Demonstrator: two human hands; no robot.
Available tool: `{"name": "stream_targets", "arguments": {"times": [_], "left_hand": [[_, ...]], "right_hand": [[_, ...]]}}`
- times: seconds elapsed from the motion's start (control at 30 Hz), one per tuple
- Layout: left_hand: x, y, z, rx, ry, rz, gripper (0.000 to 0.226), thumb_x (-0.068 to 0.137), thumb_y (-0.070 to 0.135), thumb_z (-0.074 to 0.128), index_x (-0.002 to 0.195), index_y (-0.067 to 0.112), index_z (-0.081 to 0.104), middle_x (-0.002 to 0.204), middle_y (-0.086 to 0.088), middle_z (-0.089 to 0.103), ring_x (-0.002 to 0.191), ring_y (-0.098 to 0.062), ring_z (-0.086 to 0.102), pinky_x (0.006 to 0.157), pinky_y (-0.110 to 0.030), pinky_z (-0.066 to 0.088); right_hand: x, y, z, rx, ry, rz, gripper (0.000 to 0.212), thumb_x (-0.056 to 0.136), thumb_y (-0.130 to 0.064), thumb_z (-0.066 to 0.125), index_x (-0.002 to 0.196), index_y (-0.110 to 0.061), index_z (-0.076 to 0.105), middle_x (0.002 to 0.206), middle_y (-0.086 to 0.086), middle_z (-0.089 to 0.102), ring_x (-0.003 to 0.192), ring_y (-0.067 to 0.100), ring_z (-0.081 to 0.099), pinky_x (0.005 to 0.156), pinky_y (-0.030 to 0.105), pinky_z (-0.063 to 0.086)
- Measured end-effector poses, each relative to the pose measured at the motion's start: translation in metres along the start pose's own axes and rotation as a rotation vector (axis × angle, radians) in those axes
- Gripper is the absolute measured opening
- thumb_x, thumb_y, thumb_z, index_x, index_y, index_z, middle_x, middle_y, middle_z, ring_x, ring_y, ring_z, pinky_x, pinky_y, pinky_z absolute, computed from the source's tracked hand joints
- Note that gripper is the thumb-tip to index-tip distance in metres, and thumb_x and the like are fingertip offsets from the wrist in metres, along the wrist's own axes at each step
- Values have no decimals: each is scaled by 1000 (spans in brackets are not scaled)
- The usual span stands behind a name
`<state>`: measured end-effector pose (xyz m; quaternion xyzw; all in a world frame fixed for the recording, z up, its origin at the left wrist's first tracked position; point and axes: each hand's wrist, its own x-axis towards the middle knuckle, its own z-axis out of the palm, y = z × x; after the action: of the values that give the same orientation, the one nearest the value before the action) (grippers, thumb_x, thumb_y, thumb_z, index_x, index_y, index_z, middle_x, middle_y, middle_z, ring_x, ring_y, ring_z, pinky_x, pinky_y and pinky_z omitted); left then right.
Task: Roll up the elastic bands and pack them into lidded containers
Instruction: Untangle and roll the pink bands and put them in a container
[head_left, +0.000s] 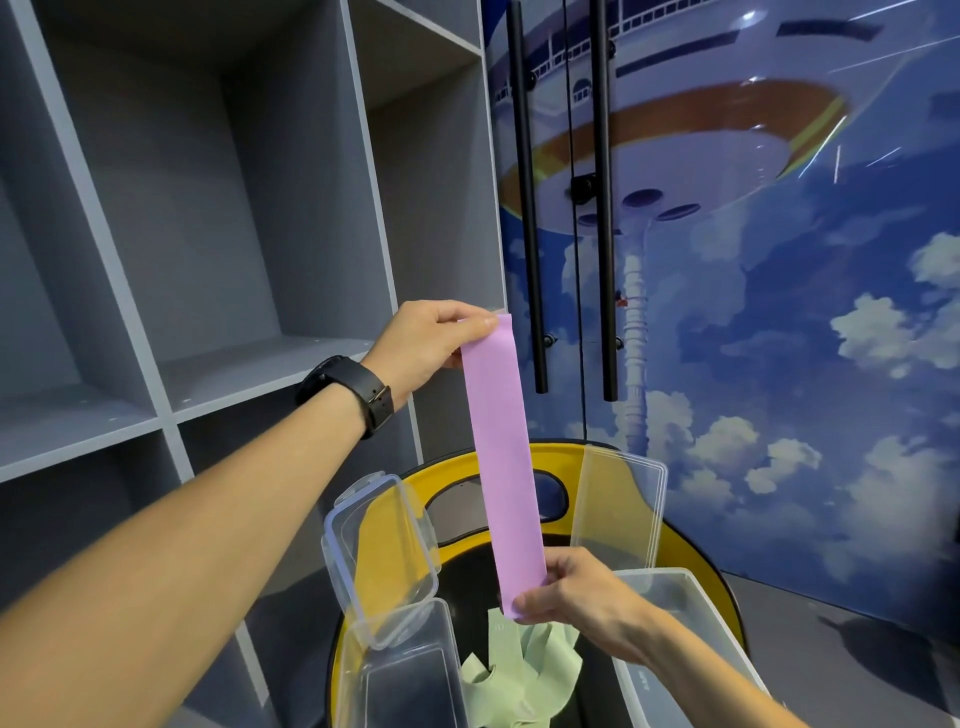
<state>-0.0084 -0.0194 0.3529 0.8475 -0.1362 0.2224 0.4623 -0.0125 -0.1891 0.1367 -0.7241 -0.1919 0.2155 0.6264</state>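
L arm stretched fwd and up, black watch (358, 389) on wrist; left hand (426, 340) raised, thumb + fingers pinching top of pink band (501, 467). R forearm enters from lower right; right hand (576, 592) lower, pinching band's bottom end.

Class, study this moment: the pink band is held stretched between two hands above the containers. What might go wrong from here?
1. The left hand and right hand only pinch the ends of the pink band; a slip might let it snap back or drop.
2. The clear lid leans loosely on a container and may get knocked.
3. The green bands lie tangled below; the pink one could fall among them.
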Motion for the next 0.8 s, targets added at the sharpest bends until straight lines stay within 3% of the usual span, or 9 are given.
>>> {"name": "stream_targets", "arguments": {"times": [0.3,0.6,0.8], "left_hand": [[-1,-2,1,-14,-17,-3,22,93,24,60,107,10,68,112,-7,67,99,-18,65,85,-31,57],[-2,-5,0,-7,17,2,16,95,26,57,103,14,65,106,-3,65,95,-13,64,78,-24,55],[-3,-22,-9,-11,128,-76,17,96,26,53,104,13,63,103,-6,63,95,-18,62,81,-34,54]], "right_hand": [[-3,3,2,8,14,15,31,80,1,74,105,-17,68,114,3,64,101,26,65,73,23,57],[-2,7,-5,71,59,34,27,80,1,74,104,-8,69,113,13,62,98,31,67,82,32,59],[0,-2,-19,211,176,12,16,88,-4,66,104,-1,68,97,17,69,84,27,70,80,34,59]]}}
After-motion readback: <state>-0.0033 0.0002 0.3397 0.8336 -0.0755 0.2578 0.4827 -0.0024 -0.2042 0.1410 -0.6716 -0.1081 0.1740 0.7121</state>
